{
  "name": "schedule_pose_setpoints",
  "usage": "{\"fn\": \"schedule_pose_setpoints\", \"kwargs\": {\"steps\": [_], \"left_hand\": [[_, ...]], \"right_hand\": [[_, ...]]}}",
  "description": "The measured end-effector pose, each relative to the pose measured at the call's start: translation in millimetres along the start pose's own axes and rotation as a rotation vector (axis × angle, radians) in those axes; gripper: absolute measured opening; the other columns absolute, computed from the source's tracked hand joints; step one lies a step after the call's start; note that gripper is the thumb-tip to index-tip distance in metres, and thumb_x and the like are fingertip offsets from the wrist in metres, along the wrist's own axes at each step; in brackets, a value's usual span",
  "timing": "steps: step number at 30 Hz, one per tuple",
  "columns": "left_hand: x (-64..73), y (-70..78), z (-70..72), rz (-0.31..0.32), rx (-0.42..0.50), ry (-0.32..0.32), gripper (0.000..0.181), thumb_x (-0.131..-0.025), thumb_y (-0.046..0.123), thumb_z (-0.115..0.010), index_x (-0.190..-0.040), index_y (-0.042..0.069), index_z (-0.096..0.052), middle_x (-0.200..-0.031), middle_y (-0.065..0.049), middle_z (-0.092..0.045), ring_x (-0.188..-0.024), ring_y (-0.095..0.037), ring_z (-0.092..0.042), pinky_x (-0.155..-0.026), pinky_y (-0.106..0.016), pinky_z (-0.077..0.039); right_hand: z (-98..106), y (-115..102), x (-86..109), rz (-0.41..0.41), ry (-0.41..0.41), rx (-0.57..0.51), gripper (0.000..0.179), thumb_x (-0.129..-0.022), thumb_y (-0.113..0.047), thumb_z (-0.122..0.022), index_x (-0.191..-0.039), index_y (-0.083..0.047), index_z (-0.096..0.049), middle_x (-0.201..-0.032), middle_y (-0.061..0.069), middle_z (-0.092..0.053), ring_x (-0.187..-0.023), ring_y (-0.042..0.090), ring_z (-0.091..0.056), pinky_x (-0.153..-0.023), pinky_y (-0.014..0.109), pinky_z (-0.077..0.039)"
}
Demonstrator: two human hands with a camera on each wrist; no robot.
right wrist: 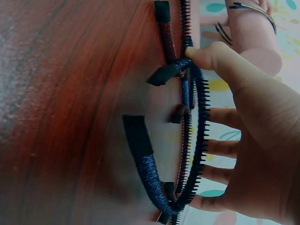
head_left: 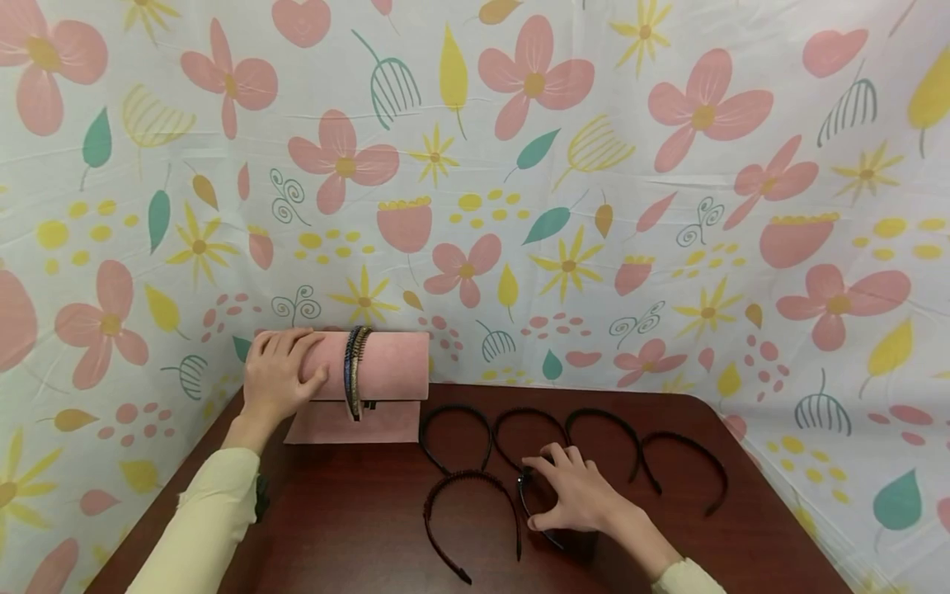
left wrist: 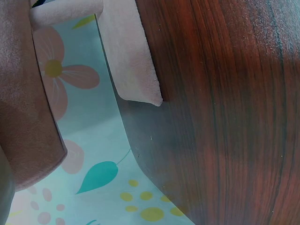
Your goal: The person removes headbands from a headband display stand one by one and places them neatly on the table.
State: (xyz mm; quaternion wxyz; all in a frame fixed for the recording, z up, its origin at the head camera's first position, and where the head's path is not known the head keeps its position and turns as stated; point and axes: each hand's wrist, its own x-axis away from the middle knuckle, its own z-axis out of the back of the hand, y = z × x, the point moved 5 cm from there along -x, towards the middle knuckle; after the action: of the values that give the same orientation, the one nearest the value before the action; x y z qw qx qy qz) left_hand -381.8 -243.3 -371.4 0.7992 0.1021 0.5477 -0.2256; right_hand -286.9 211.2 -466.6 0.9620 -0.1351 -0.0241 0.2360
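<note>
My left hand (head_left: 278,375) grips the left end of a pink padded headband stand (head_left: 393,363), fingers curved over its roll and thumb toward the front. Round the roll sit a blue headband (head_left: 349,363) and a gold one (head_left: 358,371), side by side. With thumb and fingertips spread along it, my right hand (head_left: 575,491) holds a dark blue glittery toothed headband (right wrist: 149,176) at the table's front right. Its free end points away from the palm in the right wrist view. Just left of that hand lies a dark reddish headband (head_left: 430,503).
Behind the right hand, a row of dark headbands (head_left: 604,411) lies on the brown wooden table (head_left: 334,520), several in all. The stand is at the table's back left. A floral-patterned cloth (head_left: 475,165) rises behind the table and along its sides.
</note>
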Motion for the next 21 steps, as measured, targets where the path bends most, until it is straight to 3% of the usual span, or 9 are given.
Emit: {"fn": "schedule_pose_setpoints", "kwargs": {"steps": [10, 21], "left_hand": [[0.0, 0.4, -0.1, -0.007, 0.0, 0.003, 0.057, -0.091, 0.056, -0.047, -0.114, 0.01, -0.071, -0.114, -0.015, -0.068, -0.102, -0.036, -0.062, -0.1, -0.056, -0.041], [-0.9, 1.5, 1.3, -0.004, 0.002, 0.001, 0.056, -0.09, 0.055, -0.048, -0.114, 0.01, -0.071, -0.114, -0.016, -0.068, -0.102, -0.036, -0.061, -0.099, -0.057, -0.042]], "right_hand": [[-12.6, 2.8, 2.3, 0.005, -0.084, -0.02, 0.084, -0.071, -0.057, -0.08, -0.142, -0.021, -0.052, -0.139, 0.011, -0.044, -0.118, 0.033, -0.045, -0.086, 0.06, -0.042], [-15.5, 2.5, 2.0, -0.002, -0.111, -0.083, 0.084, -0.073, -0.059, -0.078, -0.143, -0.021, -0.052, -0.146, 0.013, -0.042, -0.126, 0.041, -0.044, -0.089, 0.07, -0.041]]}}
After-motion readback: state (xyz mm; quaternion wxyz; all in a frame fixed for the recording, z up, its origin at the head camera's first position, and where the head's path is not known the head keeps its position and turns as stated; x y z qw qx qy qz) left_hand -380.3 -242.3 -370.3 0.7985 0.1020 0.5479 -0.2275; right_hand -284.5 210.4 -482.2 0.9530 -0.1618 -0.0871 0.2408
